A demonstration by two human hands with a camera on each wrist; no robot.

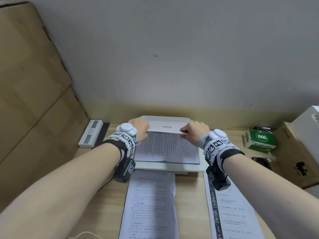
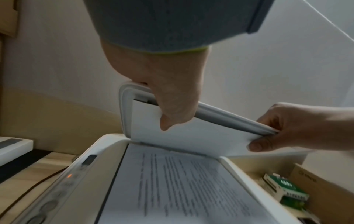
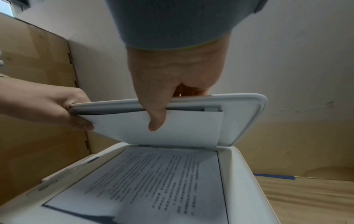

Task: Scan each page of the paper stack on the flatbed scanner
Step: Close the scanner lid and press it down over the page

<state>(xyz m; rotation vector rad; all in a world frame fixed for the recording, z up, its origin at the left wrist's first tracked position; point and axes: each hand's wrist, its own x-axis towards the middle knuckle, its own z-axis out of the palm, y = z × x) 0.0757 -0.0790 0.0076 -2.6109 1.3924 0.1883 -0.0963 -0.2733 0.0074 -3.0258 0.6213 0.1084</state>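
Note:
A white flatbed scanner [image 1: 162,167] stands on the wooden desk by the wall. Its lid [image 1: 165,128] is partly raised, tilted over the glass. My left hand [image 1: 144,130] grips the lid's front left edge and my right hand [image 1: 185,132] grips its front right edge, thumbs underneath. A printed page [image 1: 165,147] lies on the glass, text side up. In the left wrist view my left hand [image 2: 168,109] holds the lid [image 2: 191,136] above the page [image 2: 182,189]. The right wrist view has my right hand [image 3: 159,106] on the lid [image 3: 243,118]. Two paper stacks lie in front, one in the middle [image 1: 151,204], one to the right [image 1: 231,209].
Tall cardboard boxes [image 1: 34,83] stand along the left. A white bar-shaped device [image 1: 90,133] lies left of the scanner. A green box marked 666 [image 1: 261,138] and a brown carton [image 1: 293,157] sit to the right. The wall is close behind the scanner.

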